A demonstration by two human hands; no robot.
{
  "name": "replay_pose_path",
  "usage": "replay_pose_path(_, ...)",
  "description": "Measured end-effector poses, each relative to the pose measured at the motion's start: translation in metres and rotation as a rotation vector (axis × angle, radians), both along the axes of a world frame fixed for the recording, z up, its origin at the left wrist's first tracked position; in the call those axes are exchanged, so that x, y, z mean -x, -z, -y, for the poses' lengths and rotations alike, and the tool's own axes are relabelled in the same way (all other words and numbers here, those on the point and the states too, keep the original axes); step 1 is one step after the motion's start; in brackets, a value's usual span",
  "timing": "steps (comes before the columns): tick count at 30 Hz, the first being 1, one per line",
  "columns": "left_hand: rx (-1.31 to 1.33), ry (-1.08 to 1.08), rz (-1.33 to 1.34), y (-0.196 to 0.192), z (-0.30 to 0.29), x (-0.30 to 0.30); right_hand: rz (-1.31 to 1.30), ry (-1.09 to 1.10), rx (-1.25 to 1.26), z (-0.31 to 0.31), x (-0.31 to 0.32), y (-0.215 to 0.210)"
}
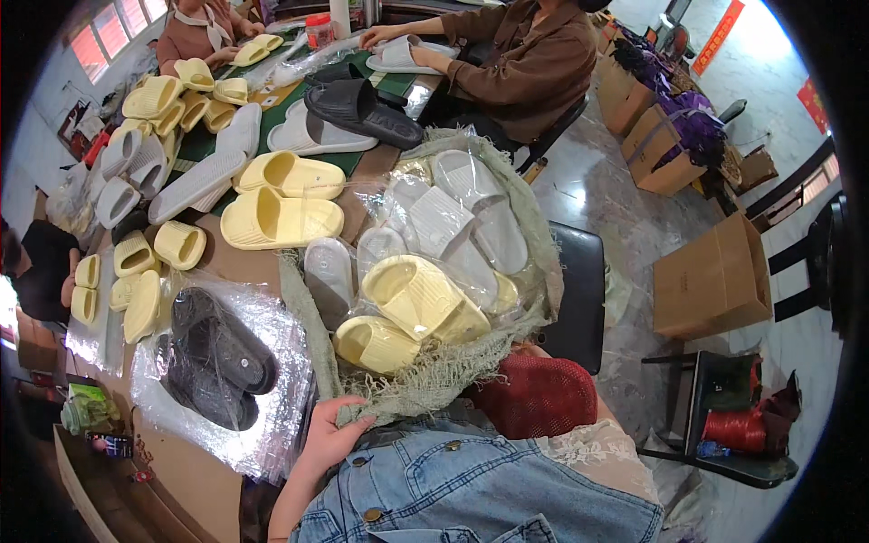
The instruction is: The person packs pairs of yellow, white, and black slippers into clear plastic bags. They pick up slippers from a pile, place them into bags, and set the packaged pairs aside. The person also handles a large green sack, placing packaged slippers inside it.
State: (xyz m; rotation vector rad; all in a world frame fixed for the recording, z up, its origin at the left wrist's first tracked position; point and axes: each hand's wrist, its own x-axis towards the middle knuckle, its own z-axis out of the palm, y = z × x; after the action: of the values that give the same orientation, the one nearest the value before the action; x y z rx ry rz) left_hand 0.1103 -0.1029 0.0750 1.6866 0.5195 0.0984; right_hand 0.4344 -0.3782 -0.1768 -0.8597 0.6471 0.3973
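Left hand (330,434) was at the lower centre of the view, fingers curled and pinched around the frayed rim of a grey-green woven sack (425,376). The sack lay open on the person's lap and against the counter (240,258) edge, its mouth facing up. Right hand was not visible; whether it was spread or closed could not be told.

Inside the sack: several slippers sealed in clear plastic bags. Two pale yellow slippers (412,303) lay nearest the left hand, one resting on the other. Behind them, white and grey bagged slippers (457,213) were stacked toward the far rim of the sack.

Just left of the sack, on the counter, a pair of black slippers (217,357) sat in a crinkled clear bag, close to the left hand but not touching it. Further back on the counter lay loose yellow slippers (276,204), white ones and one dark grey pair.

Across the counter, a person in a brown shirt (534,59) handled a white slipper. Cardboard boxes (715,276) stood on the floor to the right.
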Motion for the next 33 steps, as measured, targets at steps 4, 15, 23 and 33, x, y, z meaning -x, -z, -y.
replay_pose_path(4,0.039,-0.017,-0.017,0.001,0.001,0.003,0.104,0.066,0.075,0.014,-0.012,-0.006)
replay_pose_path(15,-0.024,0.093,0.014,0.012,-0.003,0.0,0.312,0.107,0.386,0.081,0.005,-0.029)
replay_pose_path(23,-0.128,0.243,0.166,0.009,-0.006,-0.012,0.386,0.029,0.777,0.132,0.047,-0.025)
replay_pose_path(33,-0.111,0.17,0.226,0.015,0.0,0.004,0.738,-0.058,0.883,0.229,0.017,0.002)
